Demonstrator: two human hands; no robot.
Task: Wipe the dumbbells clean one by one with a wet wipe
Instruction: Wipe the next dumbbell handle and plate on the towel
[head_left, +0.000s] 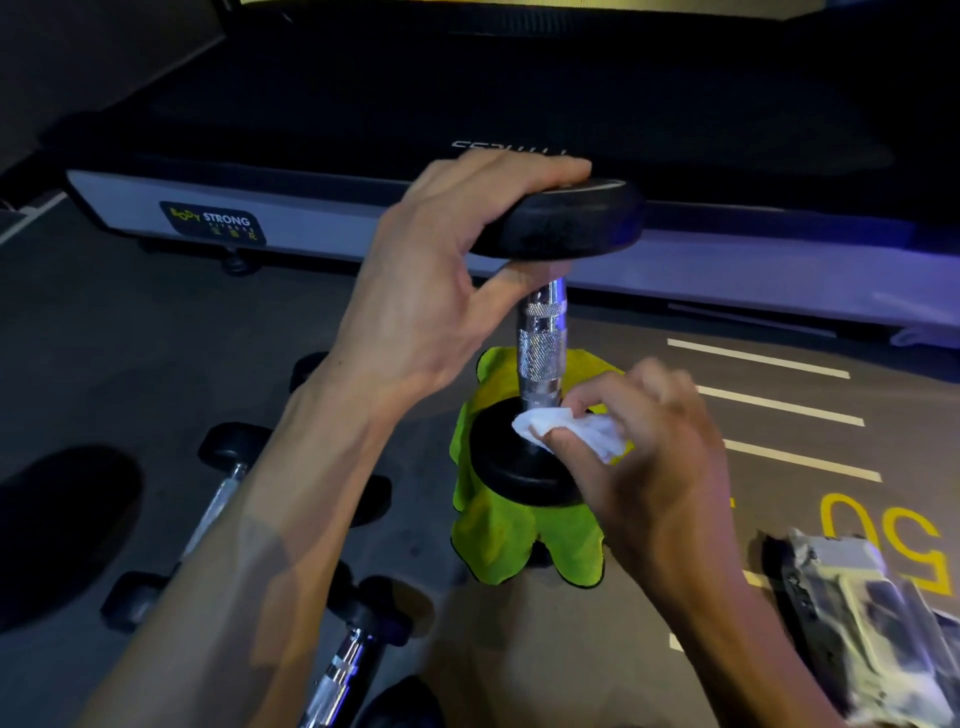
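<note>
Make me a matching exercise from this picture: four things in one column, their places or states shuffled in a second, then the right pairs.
1. left hand
2. wet wipe
3. green cloth
4. wipe packet

A. lying on the floor at the right
B. spread under the upright dumbbell
C. gripping the dumbbell's top head
D. pinched in the right hand against the lower head

Pairs: 1-C, 2-D, 3-B, 4-A

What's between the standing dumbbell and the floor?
In the head view, a bright green cloth lies spread under the upright dumbbell, whose lower end stands on it. The left hand steadies the top.
</note>
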